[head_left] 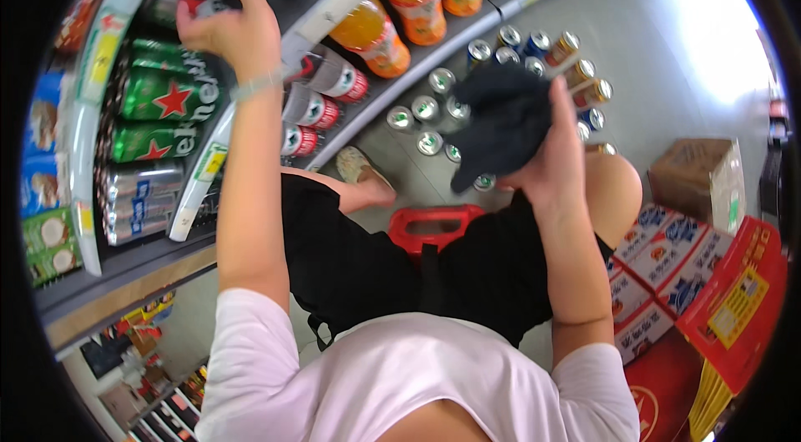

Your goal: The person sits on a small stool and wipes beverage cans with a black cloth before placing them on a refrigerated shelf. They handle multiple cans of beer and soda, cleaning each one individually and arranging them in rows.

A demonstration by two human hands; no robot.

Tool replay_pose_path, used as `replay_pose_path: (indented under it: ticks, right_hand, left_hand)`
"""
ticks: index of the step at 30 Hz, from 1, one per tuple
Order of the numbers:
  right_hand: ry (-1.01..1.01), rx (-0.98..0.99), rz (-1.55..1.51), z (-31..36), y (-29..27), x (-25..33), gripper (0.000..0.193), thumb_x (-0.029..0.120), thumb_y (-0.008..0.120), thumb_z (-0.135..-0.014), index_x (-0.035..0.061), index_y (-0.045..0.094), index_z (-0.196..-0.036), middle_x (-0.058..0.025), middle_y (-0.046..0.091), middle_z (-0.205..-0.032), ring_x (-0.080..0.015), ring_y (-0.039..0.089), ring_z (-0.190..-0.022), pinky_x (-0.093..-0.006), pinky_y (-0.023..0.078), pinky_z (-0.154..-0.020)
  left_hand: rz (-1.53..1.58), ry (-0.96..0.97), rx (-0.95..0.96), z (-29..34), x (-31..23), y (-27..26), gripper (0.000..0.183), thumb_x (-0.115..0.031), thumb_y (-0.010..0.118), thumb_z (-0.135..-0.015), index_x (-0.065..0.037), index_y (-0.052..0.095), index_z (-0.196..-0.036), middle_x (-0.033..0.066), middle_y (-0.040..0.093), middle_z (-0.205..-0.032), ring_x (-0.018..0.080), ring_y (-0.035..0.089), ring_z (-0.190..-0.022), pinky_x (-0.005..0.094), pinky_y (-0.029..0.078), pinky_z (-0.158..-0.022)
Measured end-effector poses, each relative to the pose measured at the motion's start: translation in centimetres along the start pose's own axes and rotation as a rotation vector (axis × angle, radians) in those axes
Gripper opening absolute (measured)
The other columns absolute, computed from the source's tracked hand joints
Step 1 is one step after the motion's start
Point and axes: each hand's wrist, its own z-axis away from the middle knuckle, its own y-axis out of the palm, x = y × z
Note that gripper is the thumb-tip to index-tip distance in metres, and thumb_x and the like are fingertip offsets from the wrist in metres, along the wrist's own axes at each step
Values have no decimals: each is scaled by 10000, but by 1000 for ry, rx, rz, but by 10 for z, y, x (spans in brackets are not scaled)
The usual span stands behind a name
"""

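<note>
The left hand (pixel 236 31), thumb and fingers spread, is at a dark can (pixel 171 0) on the shelf (pixel 334 10), contact unclear. The right hand (pixel 551 154) grips a black cloth (pixel 505 121) above the cans (pixel 425 108) on the floor (pixel 651 41).

Green cans (pixel 140 93): white lettering (pixel 185 141), red stars (pixel 175 98). Shelf edges (pixel 87 137): yellow tags (pixel 104 50). Cartons (pixel 649 250): blue print (pixel 686 231). Red panel (pixel 759 254): yellow label (pixel 738 305).

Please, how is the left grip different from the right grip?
The left grip is open, while the right grip holds a black cloth. The left grip is at a shelf; the right grip is near cans standing on the floor. A band circles the left wrist; none shows at the right wrist. Both grips are bare.
</note>
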Motion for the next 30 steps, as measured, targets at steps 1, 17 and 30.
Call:
replay_pose_path:
  ticks: [1,17,30]
  right_hand:
    - [-111,-27,-58,0,0,14,530,479,448,-1085,1,643,-1207,-152,715,-1160,-286,693,-1075,-459,552,-985]
    - [-219,320,-477,-36,-43,57,415,227,342,-1053,-40,568,-1276,-192,661,-1261,-319,660,-1136,-441,521,-1040]
    - [-185,521,-374,-20,-30,46,333,192,501,-1083,50,531,-1382,-118,674,-1245,-254,685,-1109,-415,573,-989]
  left_hand:
    - [1,112,108,36,-17,-15,842,-236,786,-911,72,226,-1461,234,288,-1473,290,360,-1346,434,365,-1134]
    - [-128,295,1619,463,32,-2,718,-92,807,-772,-132,473,-1407,101,545,-1382,366,614,-1186,487,553,-933]
    - [763,-1086,1459,280,11,-81,729,-120,853,-794,-107,463,-1410,83,601,-1261,202,612,-1183,378,521,-1002]
